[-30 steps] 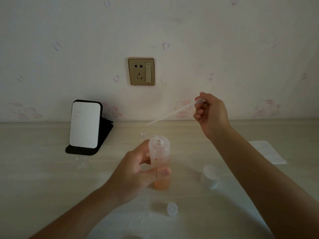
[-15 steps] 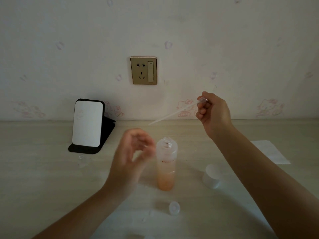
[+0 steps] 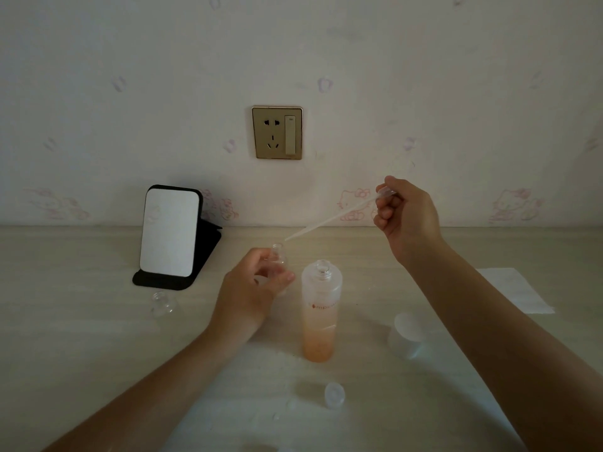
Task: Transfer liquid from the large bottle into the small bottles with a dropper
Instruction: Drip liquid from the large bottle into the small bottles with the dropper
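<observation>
The light is dim, flat and greyish. Faint, soft shadows lie on the table [image 3: 81,337] beside the forearms and the cap [image 3: 406,337]. The mirror [image 3: 169,236] is the brightest patch. The clear small bottle [image 3: 278,252] barely shows in the gloom. The bottom edge looks soft and smeared.

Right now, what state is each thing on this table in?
Large bottle: uncapped, upright, partly filled with orange liquid.
Small bottle: open, held by left hand.
Dropper: pinched by right hand, tip by that bottle's mouth.
Second small bottle: standing untouched on table.
Big white cap: off, lying aside.
Small cap: off, lying aside.
</observation>
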